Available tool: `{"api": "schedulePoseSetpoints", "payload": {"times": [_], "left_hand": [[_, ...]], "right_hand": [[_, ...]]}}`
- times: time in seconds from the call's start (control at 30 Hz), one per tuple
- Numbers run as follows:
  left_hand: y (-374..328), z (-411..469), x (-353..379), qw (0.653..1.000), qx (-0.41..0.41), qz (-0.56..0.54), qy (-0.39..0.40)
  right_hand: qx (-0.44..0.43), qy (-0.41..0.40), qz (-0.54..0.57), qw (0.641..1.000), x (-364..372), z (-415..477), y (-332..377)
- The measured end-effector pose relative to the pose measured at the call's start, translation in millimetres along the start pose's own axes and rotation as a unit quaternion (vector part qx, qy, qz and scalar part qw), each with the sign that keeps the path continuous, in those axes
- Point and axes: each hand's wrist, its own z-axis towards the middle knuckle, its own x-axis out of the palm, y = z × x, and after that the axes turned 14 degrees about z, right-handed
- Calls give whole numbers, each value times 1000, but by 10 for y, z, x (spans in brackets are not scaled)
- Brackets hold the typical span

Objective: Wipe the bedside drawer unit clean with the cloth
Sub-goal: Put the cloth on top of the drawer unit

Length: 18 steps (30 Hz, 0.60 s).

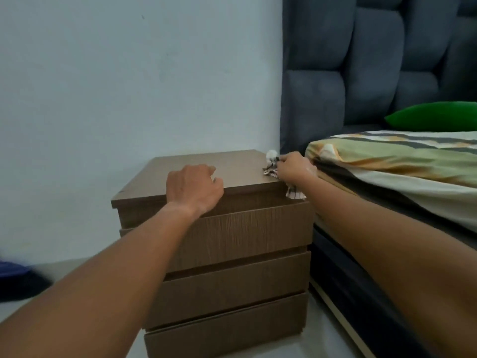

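The brown wooden bedside drawer unit (pixel 232 228) stands against the wall with three drawer fronts facing me. My left hand (pixel 195 186) rests on the front part of its top, fingers curled, holding nothing. My right hand (pixel 294 169) is at the top's right edge, closed around a striped cloth (pixel 295 194). A corner of the cloth hangs below the hand over the unit's right front corner, and another bit shows to the left of the fingers. A small white fluffy thing (pixel 271 154) pokes up just beyond the hand; I cannot tell whether it is part of the cloth.
The bed (pixel 387 161) with a striped sheet presses close against the unit's right side. A grey padded headboard (pixel 361 60) and a green pillow (pixel 433 116) lie behind it. A pale wall (pixel 129 73) backs the unit. Dark fabric (pixel 18 280) lies on the floor at left.
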Motion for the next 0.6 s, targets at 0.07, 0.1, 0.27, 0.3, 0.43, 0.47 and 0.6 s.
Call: {"api": "schedulePoseSetpoints", "payload": {"times": [0.07,0.1,0.27,0.3,0.43,0.47,0.6], "left_hand": [[45,331,-37,999,-16,1,39],[40,257,-14,999,-21,14,31],[94,-52,211,997,-28,55,52],[97,26,184,994,-28,66,80],[85,470,-123,971,-19,92,220],[94,541,-220,963,-15,81,258],[175,849,-744,943,-35,39,327]], "right_hand": [[62,106,-110,986,51,517,41],[59,136,-135,980,159,716,-143],[-13,191,-174,966,285,611,-362],[-21,194,-164,967,186,463,-204],[19,263,-158,952,-31,581,-1],[24,280,-175,944,-83,606,56],[34,328,-198,923,-470,755,495]]}}
